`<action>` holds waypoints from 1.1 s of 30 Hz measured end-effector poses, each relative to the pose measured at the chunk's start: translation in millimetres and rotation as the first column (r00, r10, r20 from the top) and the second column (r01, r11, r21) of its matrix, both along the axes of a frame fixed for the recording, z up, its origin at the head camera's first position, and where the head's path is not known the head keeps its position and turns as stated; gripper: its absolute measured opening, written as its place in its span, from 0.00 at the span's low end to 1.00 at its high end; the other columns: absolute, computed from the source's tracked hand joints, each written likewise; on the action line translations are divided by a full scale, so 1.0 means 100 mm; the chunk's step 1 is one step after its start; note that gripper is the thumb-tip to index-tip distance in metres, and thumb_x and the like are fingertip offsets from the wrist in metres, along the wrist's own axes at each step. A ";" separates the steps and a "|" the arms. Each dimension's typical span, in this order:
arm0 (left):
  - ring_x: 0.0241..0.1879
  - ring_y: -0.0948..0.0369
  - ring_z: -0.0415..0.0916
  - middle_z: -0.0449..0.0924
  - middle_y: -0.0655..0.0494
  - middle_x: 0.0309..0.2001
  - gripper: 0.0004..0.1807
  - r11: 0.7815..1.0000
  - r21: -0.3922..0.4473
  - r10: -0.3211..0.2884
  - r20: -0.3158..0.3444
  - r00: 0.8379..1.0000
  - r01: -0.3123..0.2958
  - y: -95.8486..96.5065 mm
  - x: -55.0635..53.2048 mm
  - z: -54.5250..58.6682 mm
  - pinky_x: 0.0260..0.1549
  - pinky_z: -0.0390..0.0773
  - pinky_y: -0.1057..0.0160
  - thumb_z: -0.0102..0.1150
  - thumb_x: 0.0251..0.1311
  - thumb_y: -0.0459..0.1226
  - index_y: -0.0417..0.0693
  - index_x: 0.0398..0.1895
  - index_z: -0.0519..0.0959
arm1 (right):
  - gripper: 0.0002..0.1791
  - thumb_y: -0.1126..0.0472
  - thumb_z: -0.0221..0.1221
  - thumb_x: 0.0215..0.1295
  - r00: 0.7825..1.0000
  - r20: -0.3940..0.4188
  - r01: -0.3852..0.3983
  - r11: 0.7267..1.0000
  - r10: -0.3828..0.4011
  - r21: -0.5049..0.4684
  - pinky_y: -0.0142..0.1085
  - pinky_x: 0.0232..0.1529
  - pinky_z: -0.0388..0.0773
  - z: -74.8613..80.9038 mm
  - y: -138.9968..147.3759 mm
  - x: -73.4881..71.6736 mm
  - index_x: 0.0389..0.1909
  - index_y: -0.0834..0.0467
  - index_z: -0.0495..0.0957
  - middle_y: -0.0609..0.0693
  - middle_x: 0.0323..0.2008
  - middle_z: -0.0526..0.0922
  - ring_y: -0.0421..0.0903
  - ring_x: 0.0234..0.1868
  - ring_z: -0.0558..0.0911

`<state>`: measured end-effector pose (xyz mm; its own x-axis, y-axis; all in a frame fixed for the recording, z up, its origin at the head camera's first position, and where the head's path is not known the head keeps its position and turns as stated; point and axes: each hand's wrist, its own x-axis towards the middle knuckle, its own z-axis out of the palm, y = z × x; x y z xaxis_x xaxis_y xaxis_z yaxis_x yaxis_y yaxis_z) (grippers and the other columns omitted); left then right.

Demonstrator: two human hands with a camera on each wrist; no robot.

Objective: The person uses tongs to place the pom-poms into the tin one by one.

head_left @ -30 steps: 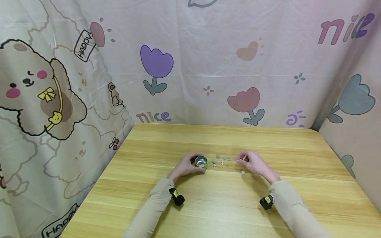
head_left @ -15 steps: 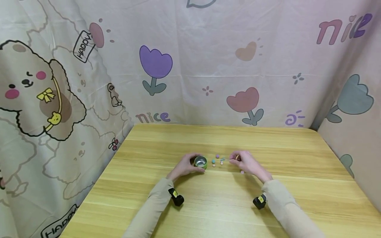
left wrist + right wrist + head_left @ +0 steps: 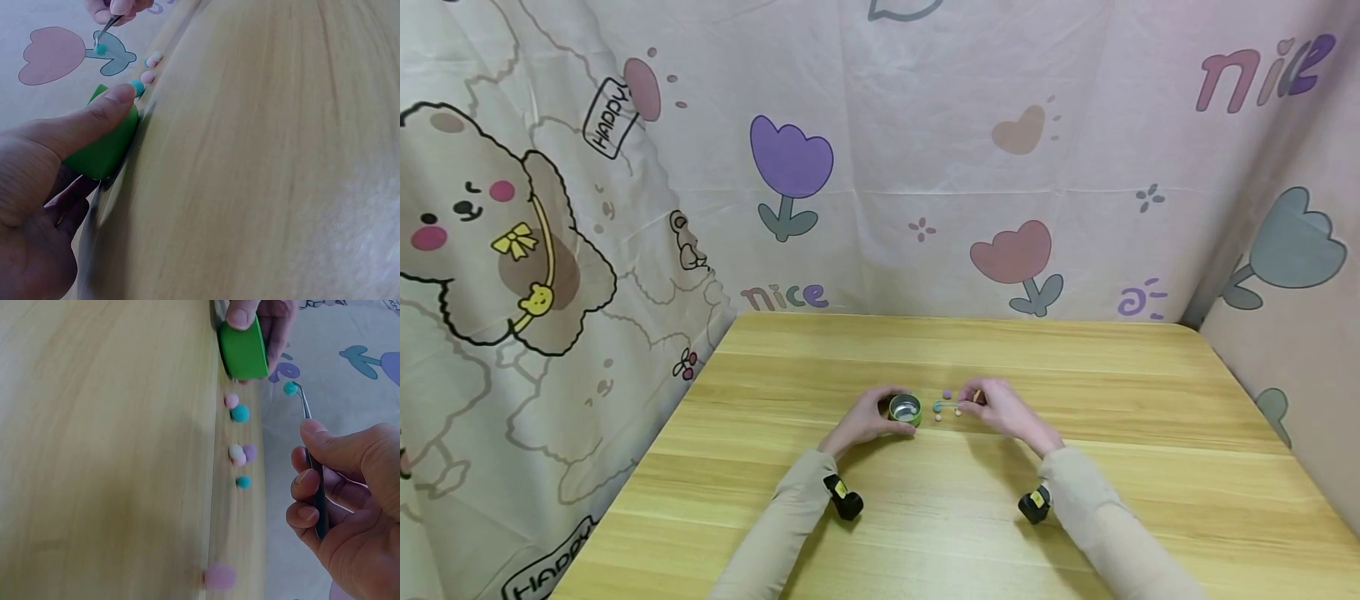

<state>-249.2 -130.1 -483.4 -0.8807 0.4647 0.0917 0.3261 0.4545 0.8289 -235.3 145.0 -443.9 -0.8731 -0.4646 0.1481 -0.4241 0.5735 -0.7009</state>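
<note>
My left hand [image 3: 867, 418] grips a small round open-topped green tin [image 3: 244, 353], thumb on one side and fingers on the other; it stands on the table with its metallic inside showing in the head view. Thumb and fingers of my right hand [image 3: 1002, 407] hold dark bent-tip tweezers [image 3: 306, 409]. Between the tweezer tips sits a teal pom-pom [image 3: 290, 388], above the tabletop and to the right of the tin. Below lie loose pom-poms: a teal one [image 3: 240, 413], a pink one [image 3: 232, 400], a purple one [image 3: 249, 452] and a white one [image 3: 235, 451].
Farther from the tin lie a smaller teal pom-pom [image 3: 244, 482] and a blurred mauve one [image 3: 220, 577]. A wooden table [image 3: 925, 517] carries everything. Printed cloth [image 3: 910, 150] hangs behind it and at both sides.
My right hand has travelled left toward the tin, carrying the tweezers and the teal pom-pom. My left hand and the tin have stayed in place.
</note>
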 end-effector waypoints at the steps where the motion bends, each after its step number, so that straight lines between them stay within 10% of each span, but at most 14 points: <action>1: 0.56 0.51 0.79 0.81 0.44 0.57 0.37 1.000 0.000 0.000 -0.002 1.000 0.000 0.00 0.00 0.00 0.61 0.79 0.51 0.79 0.47 0.37 0.40 0.62 0.76 | 0.03 0.67 0.62 0.67 1.000 -0.001 -0.005 1.000 0.005 -0.001 0.26 0.25 0.74 0.00 -0.02 -0.01 0.36 0.63 0.81 0.60 0.31 0.85 0.52 0.30 0.82; 33: 0.56 0.52 0.78 0.82 0.45 0.57 0.38 1.000 0.007 0.009 -0.006 1.000 -0.009 0.00 -0.01 -0.01 0.60 0.78 0.51 0.80 0.46 0.36 0.39 0.62 0.76 | 0.02 0.66 0.63 0.66 1.000 0.004 -0.024 1.000 0.024 0.013 0.28 0.30 0.77 -0.05 -0.39 -0.14 0.34 0.61 0.83 0.52 0.30 0.86 0.48 0.31 0.83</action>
<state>-250.0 -130.1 -484.8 -0.8840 0.4565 0.1005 0.3276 0.4517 0.8299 -248.8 106.3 -448.5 -0.8620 -0.4875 0.1391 -0.4355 0.5718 -0.6952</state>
